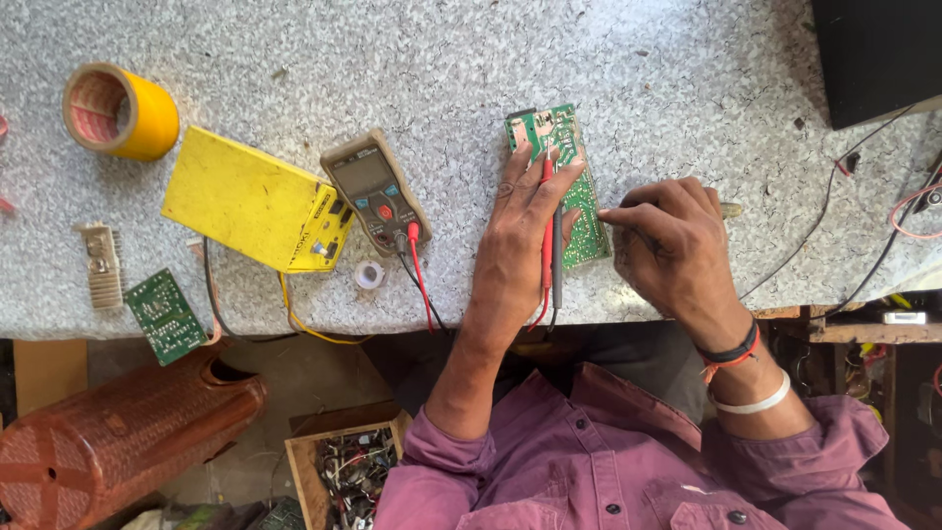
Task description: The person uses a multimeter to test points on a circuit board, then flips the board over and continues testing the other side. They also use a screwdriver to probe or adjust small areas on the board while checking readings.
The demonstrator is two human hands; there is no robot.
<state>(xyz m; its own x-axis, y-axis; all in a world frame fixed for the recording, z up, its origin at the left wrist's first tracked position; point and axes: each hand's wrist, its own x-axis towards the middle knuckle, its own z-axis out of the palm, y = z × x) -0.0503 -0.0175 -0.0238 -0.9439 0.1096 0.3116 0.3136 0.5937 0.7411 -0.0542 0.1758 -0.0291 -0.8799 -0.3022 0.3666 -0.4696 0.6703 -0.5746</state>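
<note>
A green circuit board (562, 137) lies on the speckled grey worktop (392, 59). My left hand (518, 240) rests on the board and pinches a red probe (547, 211) and a black probe (556, 257) between its fingers, their tips on the board. My right hand (675, 245) is closed around a thin tool (731, 209) with its forefinger touching the board's right edge. The probes' red and black leads run to a grey multimeter (376, 188) left of my left hand.
A yellow box (250, 201) lies beside the multimeter, a yellow tape roll (123, 111) at far left. A small green board (164, 316) and a metal heatsink (102, 263) sit near the front edge. A black box (878, 54) and loose wires (883, 236) fill the right.
</note>
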